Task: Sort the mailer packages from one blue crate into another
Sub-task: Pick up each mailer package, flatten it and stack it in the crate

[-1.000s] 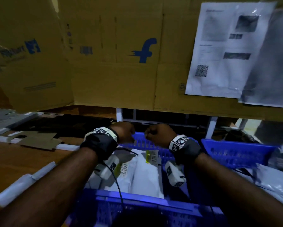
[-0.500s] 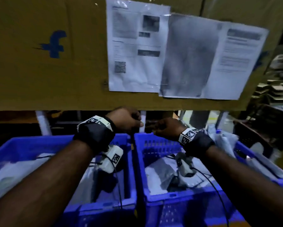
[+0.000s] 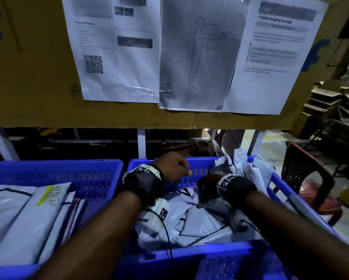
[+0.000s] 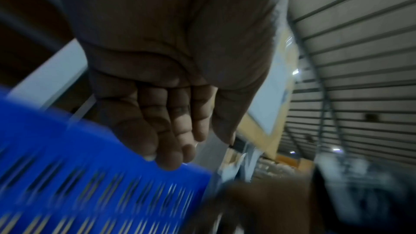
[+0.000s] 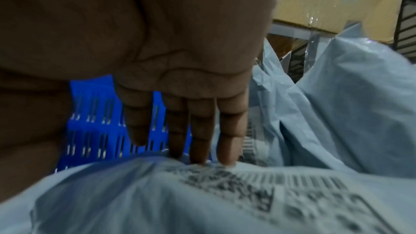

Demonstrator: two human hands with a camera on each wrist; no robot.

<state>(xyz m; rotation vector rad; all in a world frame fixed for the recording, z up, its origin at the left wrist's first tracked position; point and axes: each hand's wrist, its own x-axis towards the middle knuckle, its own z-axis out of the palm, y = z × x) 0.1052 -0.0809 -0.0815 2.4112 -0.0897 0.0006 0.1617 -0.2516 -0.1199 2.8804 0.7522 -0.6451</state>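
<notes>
Two blue crates stand side by side, long walls touching or nearly so (the gap is too dark to judge). The left crate (image 3: pixel 54 170) holds grey-white mailers lying flat and overlapping; the topmost mailer (image 3: pixel 38 215) carries a printed label with a yellow-green strip at its far end. The right crate (image 3: pixel 191 254) is filled with a loose heap of mailers (image 3: pixel 199 225) with dark edge lines, and several more stand crumpled against its far right corner, rising above the rim.

Left hand (image 3: pixel 172 165): held above the far end of the right crate, near its slotted far wall, fingers loosely curled toward the palm with nothing in them (left wrist view is motion-blurred, but the palm shows bare).

Right hand (image 3: pixel 208 183): low in the right crate, palm down. In the right wrist view its fingers (image 5: pixel 199 141) are straight, tips touching the top of a labelled mailer (image 5: pixel 202 193) with barcode print; no curl around it, thumb hidden.

Above the crates hangs a cardboard sheet (image 3: pixel 32 87) with three printed papers (image 3: pixel 197 57) taped on.
</notes>
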